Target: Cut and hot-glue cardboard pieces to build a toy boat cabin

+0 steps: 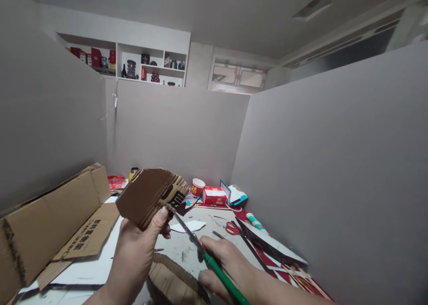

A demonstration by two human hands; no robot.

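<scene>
My left hand [135, 245] grips a piece of brown cardboard [143, 195] with black print, thumb on its near face, and holds it raised above the table. In my right hand [227, 262] is a pair of green-handled shears [219, 271]. Their metal blades reach the cardboard's lower right edge, close to my left thumb. How far the blades are apart cannot be made out. Below my hands lies another cut cardboard piece [175, 280] with a rounded, dark edge. A pointed white piece [189, 226] rests on the table [207, 216] behind the blades.
A large folded cardboard box [60, 220] fills the left side. Red-handled scissors [232, 228], a paper cup [197, 187], a red tissue box [214, 195] and thin wooden sticks [304, 280] lie behind and to the right. Grey partitions [177, 131] enclose the table.
</scene>
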